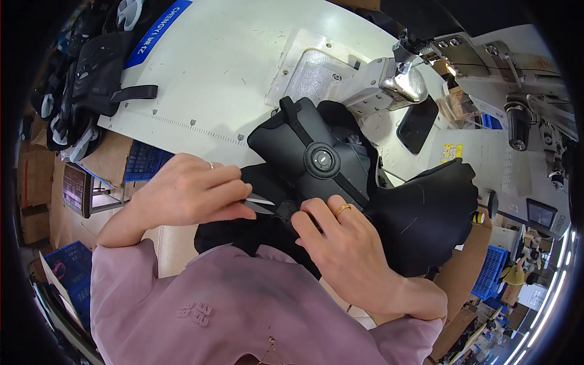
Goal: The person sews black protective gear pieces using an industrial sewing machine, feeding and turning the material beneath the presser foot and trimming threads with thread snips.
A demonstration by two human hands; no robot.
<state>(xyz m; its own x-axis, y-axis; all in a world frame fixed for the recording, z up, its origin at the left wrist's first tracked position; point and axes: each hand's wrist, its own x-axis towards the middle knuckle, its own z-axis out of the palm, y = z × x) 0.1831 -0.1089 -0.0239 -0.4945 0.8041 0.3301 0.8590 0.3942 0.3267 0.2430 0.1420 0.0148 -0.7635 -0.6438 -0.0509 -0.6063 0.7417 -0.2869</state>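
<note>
Curling inward with little gap between them, the fingers of the left hand (188, 194) had hold of a slim cutting tool, its pale metal blades (261, 201) jutting from the grip toward the right; its handle was hidden in the palm. A thin ring sat on that hand. Opposite, the right hand (340, 249) had its fingers bent and a gold-coloured ring on one of them. Its fingertips met a dark scrap of fabric (285, 210) just beyond the blade tips — how firmly it was pinched I could not tell, since the thumb was mostly covered. Beyond both hands lay a black padded piece (266, 135), half over the table edge, with a round dial (322, 160) set on a strap across it. To its right, a broad black flap (420, 216) flared out and hung near a cardboard box (462, 267). Farther off stood the white table (207, 73), marked with a printed scale, and a white machine arm (374, 88) beside a dark flat slab (418, 125). On the far left — well apart from the hands — black gear (100, 70) was piled at the table's edge, above a blue crate (149, 162).
</note>
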